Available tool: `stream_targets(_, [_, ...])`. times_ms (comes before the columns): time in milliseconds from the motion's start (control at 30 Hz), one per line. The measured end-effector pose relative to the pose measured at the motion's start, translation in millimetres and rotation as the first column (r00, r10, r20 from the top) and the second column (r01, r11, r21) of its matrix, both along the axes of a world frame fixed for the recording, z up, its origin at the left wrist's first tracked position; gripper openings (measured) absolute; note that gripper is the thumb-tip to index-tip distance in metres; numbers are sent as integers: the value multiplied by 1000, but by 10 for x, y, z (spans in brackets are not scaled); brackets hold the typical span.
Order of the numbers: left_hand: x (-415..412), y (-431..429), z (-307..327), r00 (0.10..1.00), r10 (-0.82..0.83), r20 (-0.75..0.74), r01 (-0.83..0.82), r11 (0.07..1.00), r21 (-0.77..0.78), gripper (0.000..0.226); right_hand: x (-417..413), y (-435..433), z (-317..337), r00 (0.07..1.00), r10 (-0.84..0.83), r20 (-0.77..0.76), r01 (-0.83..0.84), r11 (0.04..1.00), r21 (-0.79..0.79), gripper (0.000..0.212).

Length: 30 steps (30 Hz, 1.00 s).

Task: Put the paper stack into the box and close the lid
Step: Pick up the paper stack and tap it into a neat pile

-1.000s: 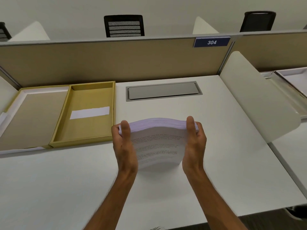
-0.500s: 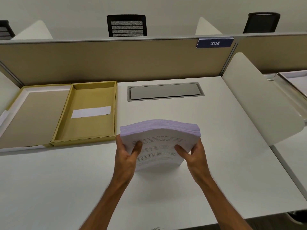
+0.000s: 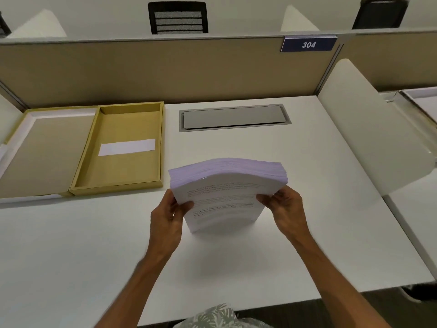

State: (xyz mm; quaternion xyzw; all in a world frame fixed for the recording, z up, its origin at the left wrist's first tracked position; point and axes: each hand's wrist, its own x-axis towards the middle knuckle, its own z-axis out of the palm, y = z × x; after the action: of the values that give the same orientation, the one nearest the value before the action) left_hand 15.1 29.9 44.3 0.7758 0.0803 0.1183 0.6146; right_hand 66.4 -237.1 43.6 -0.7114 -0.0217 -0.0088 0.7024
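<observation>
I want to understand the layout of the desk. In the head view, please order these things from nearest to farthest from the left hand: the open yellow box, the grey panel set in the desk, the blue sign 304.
From the left hand, which grips the paper stack:
1. Open yellow box, just beyond it, to the left.
2. Grey panel, set in the desk, farther back, to the right.
3. Blue sign 304, on the partition's top edge, far right.

Desk: I saw a smooth white rectangular desk top.
Cable hatch: a grey metal flap sat flush near its far edge.
Partition: a tan fabric divider panel ran behind, carrying a blue plate reading 304.
Side screen: a curved white panel stood at my right.
Chairs: two black mesh chair backs showed beyond.
Wall: plain pale wall.
</observation>
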Motion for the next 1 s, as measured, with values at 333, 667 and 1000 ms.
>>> stream_targets(333, [44,33,-34,1000,-19,23,19,1000,-20,36,1,-21,-29,999,20,39,-19,1000,-3,40])
stream_targets(667, [-90,100,-303,998,1,-70,3,998,67,25,-20,-126,-409,998,69,-14,-70,990,-121,37])
stream_targets(1000, [48,142,-220,987,132,-93,-122,988,99,27,191,55,-291,994,109,22,-98,951,-293,24])
